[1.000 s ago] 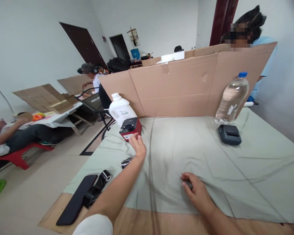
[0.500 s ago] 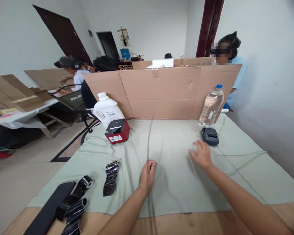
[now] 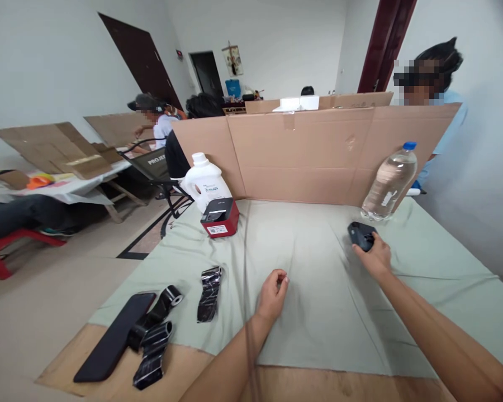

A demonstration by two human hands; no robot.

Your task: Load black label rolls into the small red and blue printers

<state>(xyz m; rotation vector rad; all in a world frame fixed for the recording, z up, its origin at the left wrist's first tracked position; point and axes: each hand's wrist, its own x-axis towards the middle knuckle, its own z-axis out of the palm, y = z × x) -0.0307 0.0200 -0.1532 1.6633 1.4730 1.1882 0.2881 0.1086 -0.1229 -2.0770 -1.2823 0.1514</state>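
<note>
My right hand (image 3: 374,255) has its thumb and fingers around the sides of a small black portable printer (image 3: 360,235), which looks slightly turned on the green cloth (image 3: 314,312). My left hand (image 3: 273,293) rests over the middle of the cloth with its fingers curled in, and nothing shows in it. To its left lies a black glossy roll (image 3: 210,293) with a loose strip unwound toward me. A red and black box-shaped device (image 3: 220,218), with a white label on its front, stands farther back on the left.
A white jug (image 3: 207,181) stands behind the red device, and a large water bottle (image 3: 389,181) at the back right. Cardboard (image 3: 302,156) walls off the far edge. Two more black rolls (image 3: 155,354) lie by a long black pad (image 3: 115,338). Other people sit beyond.
My right hand has moved forward onto the black printer and closed around it; the printer has turned a little. My left hand stays curled. The whole view has shifted.
</note>
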